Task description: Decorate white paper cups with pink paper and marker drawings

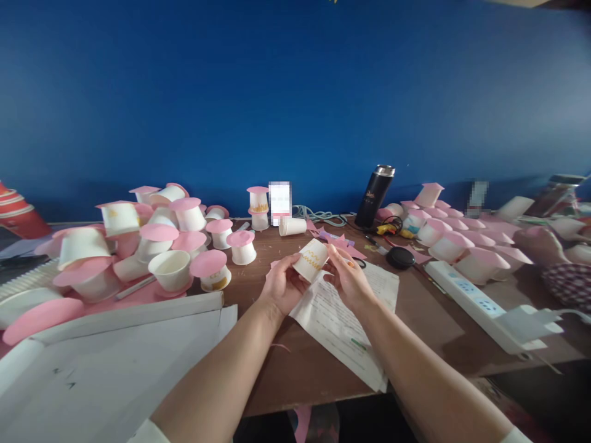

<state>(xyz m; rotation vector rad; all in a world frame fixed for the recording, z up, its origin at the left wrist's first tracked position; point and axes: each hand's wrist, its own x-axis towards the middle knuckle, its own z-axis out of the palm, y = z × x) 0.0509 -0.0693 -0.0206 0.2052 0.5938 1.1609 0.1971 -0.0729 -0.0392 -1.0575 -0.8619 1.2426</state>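
A white paper cup [311,261] with a yellow zigzag pattern is tilted between my two hands above the table. My left hand [280,284] is closed around its left side and lower edge. On the other side my right hand [347,275] has its fingers bent against the cup's right edge. Part of that grip is hidden behind the cup. Under my hands lies a creased printed sheet [344,329]. Just beyond them are pink paper scraps [347,248] and a stack of white cups [292,226] lying on its side.
At left stand several cups with pink paper discs [209,263], behind an open white box [120,369]. A black flask [375,195] is by the blue wall. At right are a power strip [480,301], more pink-topped cups [482,261] and another person's hand [538,246].
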